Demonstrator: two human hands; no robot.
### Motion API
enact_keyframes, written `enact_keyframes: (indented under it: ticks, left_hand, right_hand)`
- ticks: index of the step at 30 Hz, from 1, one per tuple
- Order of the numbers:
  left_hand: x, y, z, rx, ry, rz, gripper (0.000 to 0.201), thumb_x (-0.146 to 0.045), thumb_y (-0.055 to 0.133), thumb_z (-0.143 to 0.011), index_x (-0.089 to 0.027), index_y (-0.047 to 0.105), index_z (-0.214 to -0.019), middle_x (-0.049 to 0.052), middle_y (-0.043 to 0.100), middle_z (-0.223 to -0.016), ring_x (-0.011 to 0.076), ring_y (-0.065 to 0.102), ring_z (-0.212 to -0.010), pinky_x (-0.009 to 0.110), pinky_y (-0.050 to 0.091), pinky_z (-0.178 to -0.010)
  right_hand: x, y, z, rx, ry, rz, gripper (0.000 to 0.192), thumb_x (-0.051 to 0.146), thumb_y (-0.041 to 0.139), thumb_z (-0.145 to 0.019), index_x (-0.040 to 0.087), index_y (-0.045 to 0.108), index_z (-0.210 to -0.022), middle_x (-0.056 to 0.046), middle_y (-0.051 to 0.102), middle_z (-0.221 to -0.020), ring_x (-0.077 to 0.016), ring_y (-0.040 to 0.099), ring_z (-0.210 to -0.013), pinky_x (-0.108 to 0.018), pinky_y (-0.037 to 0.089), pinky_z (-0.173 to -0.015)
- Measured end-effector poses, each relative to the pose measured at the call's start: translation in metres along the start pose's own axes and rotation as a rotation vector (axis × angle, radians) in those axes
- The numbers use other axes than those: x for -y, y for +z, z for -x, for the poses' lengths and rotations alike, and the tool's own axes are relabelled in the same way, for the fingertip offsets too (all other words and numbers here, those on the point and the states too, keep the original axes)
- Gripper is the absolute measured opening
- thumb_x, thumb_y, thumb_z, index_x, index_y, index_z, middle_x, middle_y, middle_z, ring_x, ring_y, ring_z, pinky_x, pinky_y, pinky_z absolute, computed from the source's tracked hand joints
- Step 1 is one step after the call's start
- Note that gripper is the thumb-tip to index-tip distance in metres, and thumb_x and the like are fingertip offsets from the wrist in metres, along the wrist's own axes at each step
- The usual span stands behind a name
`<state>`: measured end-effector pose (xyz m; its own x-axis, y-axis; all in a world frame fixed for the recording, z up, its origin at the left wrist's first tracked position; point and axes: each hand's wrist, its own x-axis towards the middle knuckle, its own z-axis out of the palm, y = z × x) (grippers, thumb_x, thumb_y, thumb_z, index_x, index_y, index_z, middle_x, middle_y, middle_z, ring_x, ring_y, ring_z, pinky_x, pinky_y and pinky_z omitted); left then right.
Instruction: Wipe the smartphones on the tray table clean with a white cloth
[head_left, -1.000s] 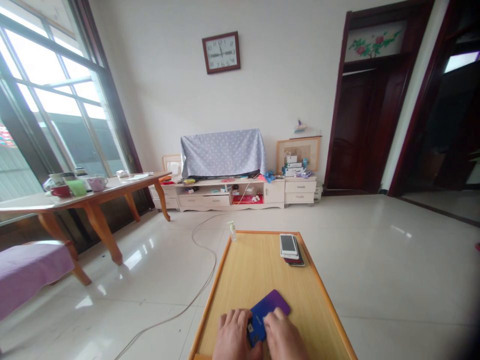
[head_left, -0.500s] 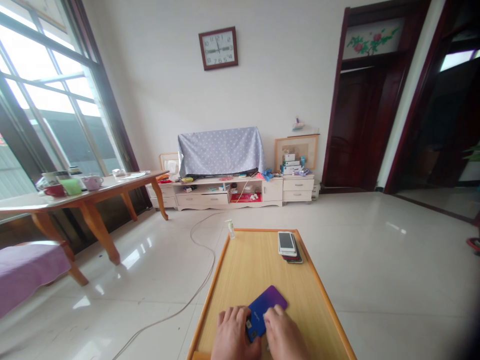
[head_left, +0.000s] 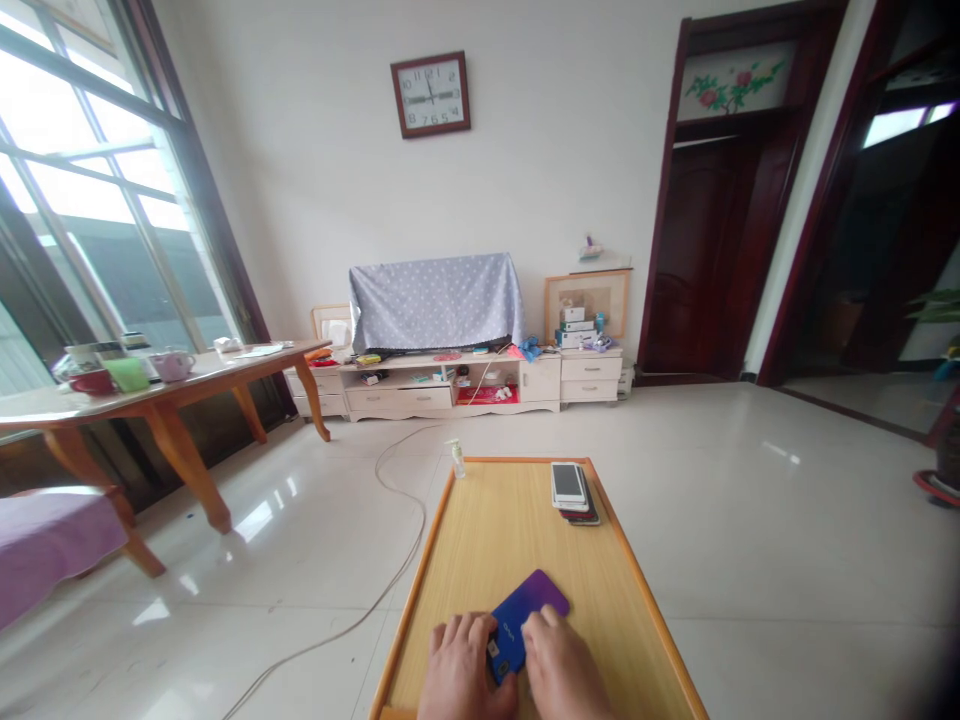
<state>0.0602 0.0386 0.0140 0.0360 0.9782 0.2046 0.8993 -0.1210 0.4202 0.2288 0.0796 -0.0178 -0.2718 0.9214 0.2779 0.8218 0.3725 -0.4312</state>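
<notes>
A blue-to-purple smartphone (head_left: 517, 625) lies slanted, back side up, at the near end of the wooden tabletop (head_left: 502, 530). My left hand (head_left: 466, 665) grips its left side, with the fingers at the upper edge and the thumb near the lower corner. By the phone's right edge, my right hand (head_left: 562, 665) is closed, its curled fingertips touching the phone. Whatever those fingers may pinch is hidden. Farther off, a stack of several smartphones (head_left: 570, 485) sits near the right edge, a white-framed one on top.
A small pump bottle (head_left: 457, 460) stands at the table's far left corner. A cable (head_left: 390, 590) runs over the tiled floor. To the left is a dining table (head_left: 217, 375) with cups. A low cabinet (head_left: 405, 400) with a cloth-covered object (head_left: 439, 300) stands by the wall.
The view has shifted slightly to the right. My right hand has moved a little off the phone's back toward its right edge. My left hand keeps its grip.
</notes>
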Motion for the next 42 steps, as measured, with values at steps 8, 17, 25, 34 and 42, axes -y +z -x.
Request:
enact_keyframes:
  ticks: [8, 17, 25, 34, 42]
  left_hand:
    - [0.003, 0.003, 0.000, -0.012, 0.008, -0.027, 0.043, -0.033, 0.063, -0.068, -0.026, 0.063, -0.110, 0.004, 0.067, -0.113, 0.0247, 0.055, -0.106, 0.037, 0.031, -0.097]
    - [0.001, 0.001, 0.000, -0.028, 0.009, -0.004, 0.036, -0.037, 0.062, -0.072, -0.027, 0.063, -0.107, 0.003, 0.068, -0.109, 0.0248, 0.055, -0.103, 0.038, 0.031, -0.094]
    - [0.003, 0.002, 0.000, -0.016, 0.009, -0.023, 0.040, -0.033, 0.065, -0.067, -0.027, 0.063, -0.107, 0.003, 0.067, -0.110, 0.0254, 0.054, -0.105, 0.038, 0.031, -0.096]
    - [0.001, 0.001, 0.001, -0.014, 0.028, -0.022, 0.033, -0.036, 0.063, -0.073, -0.027, 0.064, -0.105, 0.004, 0.067, -0.112, 0.0254, 0.054, -0.105, 0.040, 0.032, -0.095]
    - [0.009, 0.001, 0.000, 0.002, 0.033, 0.016, 0.043, -0.029, 0.064, -0.071, -0.029, 0.064, -0.114, 0.004, 0.061, -0.132, 0.0267, 0.051, -0.120, 0.040, 0.032, -0.102]
  right_hand:
    - [-0.041, -0.017, -0.023, -0.106, 0.177, -0.008, 0.025, 0.017, 0.040, -0.099, 0.020, 0.059, -0.083, -0.004, 0.061, -0.083, -0.0159, 0.059, -0.073, -0.027, 0.034, -0.066]
    - [0.009, 0.002, 0.003, 0.022, -0.091, 0.000, 0.023, 0.010, 0.043, -0.093, 0.021, 0.061, -0.083, -0.004, 0.063, -0.090, -0.0165, 0.060, -0.079, -0.027, 0.035, -0.068]
    - [-0.020, -0.012, -0.023, -0.082, 0.117, 0.052, 0.025, 0.016, 0.040, -0.098, 0.021, 0.062, -0.087, -0.005, 0.063, -0.091, -0.0159, 0.058, -0.077, -0.028, 0.034, -0.067]
    - [0.012, -0.008, -0.010, -0.012, -0.004, 0.042, 0.023, 0.017, 0.045, -0.097, 0.023, 0.064, -0.085, -0.004, 0.063, -0.093, -0.0171, 0.059, -0.082, -0.028, 0.034, -0.071]
    - [-0.028, -0.021, -0.026, -0.089, 0.079, 0.127, 0.021, 0.015, 0.046, -0.095, 0.023, 0.063, -0.084, -0.005, 0.061, -0.091, -0.0202, 0.057, -0.088, -0.029, 0.034, -0.072]
